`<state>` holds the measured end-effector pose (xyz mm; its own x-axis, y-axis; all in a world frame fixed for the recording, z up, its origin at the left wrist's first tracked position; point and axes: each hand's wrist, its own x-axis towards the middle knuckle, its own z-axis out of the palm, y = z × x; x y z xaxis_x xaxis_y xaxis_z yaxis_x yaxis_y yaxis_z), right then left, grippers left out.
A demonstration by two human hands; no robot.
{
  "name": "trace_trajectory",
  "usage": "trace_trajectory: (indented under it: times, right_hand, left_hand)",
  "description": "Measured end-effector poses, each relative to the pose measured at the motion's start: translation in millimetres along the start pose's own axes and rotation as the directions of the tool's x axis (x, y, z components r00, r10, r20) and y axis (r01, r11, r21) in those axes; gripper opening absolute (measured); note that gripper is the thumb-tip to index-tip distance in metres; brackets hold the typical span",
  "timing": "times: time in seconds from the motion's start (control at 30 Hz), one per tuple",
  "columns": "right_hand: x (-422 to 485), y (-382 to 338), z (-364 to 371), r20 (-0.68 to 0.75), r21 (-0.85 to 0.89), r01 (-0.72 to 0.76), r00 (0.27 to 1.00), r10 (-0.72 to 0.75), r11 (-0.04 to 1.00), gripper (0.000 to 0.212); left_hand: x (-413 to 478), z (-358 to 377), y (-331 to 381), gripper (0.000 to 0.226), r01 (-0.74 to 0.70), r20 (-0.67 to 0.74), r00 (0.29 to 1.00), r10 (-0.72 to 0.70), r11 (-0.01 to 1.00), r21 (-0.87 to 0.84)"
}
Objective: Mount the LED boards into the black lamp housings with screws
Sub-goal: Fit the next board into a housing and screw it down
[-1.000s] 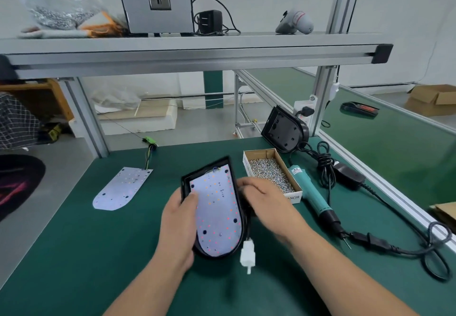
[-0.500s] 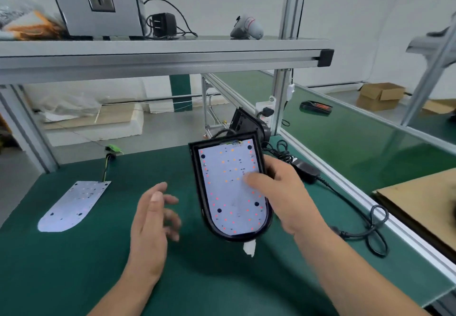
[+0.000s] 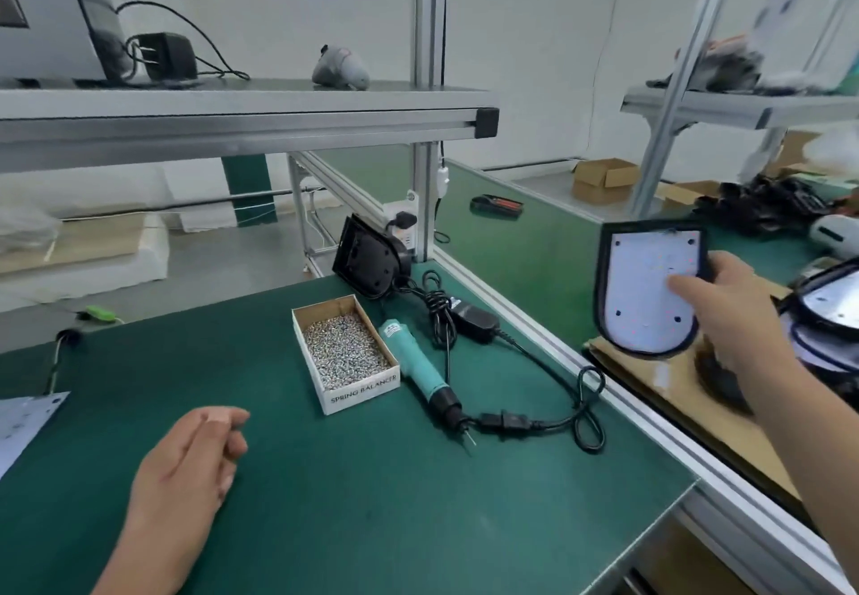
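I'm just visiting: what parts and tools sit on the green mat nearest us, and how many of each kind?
Empty black lamp housing: 1
Loose LED board: 1
Box of screws: 1
Electric screwdriver: 1
Power adapter: 1
Total: 5
Not counted: the lamp housing held in the right hand, off the mat.

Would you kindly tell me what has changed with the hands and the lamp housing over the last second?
The right hand has carried the lamp housing, LED board inside, off the green mat and rightward to above the cardboard sheet. The left hand let go of it and now hangs loosely curled over the mat. The screw box, electric screwdriver and spare LED board stayed put.
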<state>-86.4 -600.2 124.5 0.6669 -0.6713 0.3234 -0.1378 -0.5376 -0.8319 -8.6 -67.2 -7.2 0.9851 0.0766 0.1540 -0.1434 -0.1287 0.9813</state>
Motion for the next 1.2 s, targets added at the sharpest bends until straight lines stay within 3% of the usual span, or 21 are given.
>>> trace_trajectory:
  times: [0.13, 0.27, 0.37, 0.5, 0.6, 0.7, 0.8, 0.97, 1.03, 1.2]
  right_hand:
    - [30.2, 41.6, -23.9, -0.009, -0.346, -0.091, 0.996, 0.093, 0.934, 0.021]
    - [44.9, 64.5, -26.2, -0.060, -0.459, -0.128, 0.992, 0.113, 0.879, 0.034]
    - [49.8, 70.3, -19.8, -0.086, -0.552, -0.089, 0.995, 0.050, 0.829, 0.025]
    - [56.8, 77.1, -18.9, -0.075, -0.759, -0.007, 0.994, -0.077, 0.651, 0.048]
    - [62.2, 80.5, -19.1, -0.017, -0.818, 0.072, 0.988, -0.150, 0.570, 0.075]
    - [62.5, 71.0, -7.7, 0.037, -0.819, 0.184, 0.962, -0.270, 0.543, 0.057]
    - [44.1, 42.6, 15.0, 0.070, -0.760, 0.288, 0.928, -0.367, 0.583, 0.055]
    - [-11.2, -25.4, 90.9, 0.185, -0.508, 0.544, 0.826, -0.532, 0.668, 0.020]
    - [-23.1, -54.0, 137.5, 0.267, -0.404, 0.639, 0.767, -0.584, 0.654, 0.011]
    - [-4.8, -127.4, 258.1, 0.397, -0.344, 0.753, 0.658, -0.639, 0.561, 0.022]
  left_hand:
    - [0.0, -1.5, 0.0, 0.033, -0.005, 0.025, 1.000, 0.005, 1.000, 0.030]
    - [0.3, -2.5, -1.1, 0.031, -0.009, 0.025, 1.000, 0.008, 0.999, 0.039]
    - [1.1, -3.9, -0.8, 0.028, -0.005, 0.029, 1.000, 0.004, 0.999, 0.044]
    - [1.1, -3.3, -1.2, 0.027, 0.018, 0.026, 0.999, -0.019, 0.999, 0.040]
    - [0.9, -2.1, 0.2, 0.026, 0.024, 0.023, 0.999, -0.025, 0.999, 0.045]
    - [-0.6, -1.3, 1.8, 0.024, 0.033, 0.029, 0.999, -0.034, 0.999, 0.039]
    - [-2.4, 0.0, 4.0, 0.024, 0.048, 0.028, 0.998, -0.048, 0.998, 0.031]
    - [-5.8, 2.0, 9.8, 0.019, 0.034, 0.051, 0.998, -0.035, 0.999, 0.016]
    - [-6.5, 2.3, 13.6, 0.030, 0.044, 0.054, 0.998, -0.043, 0.999, -0.004]
    - [-4.3, 0.6, 12.0, 0.042, 0.043, 0.057, 0.998, -0.041, 0.999, -0.024]
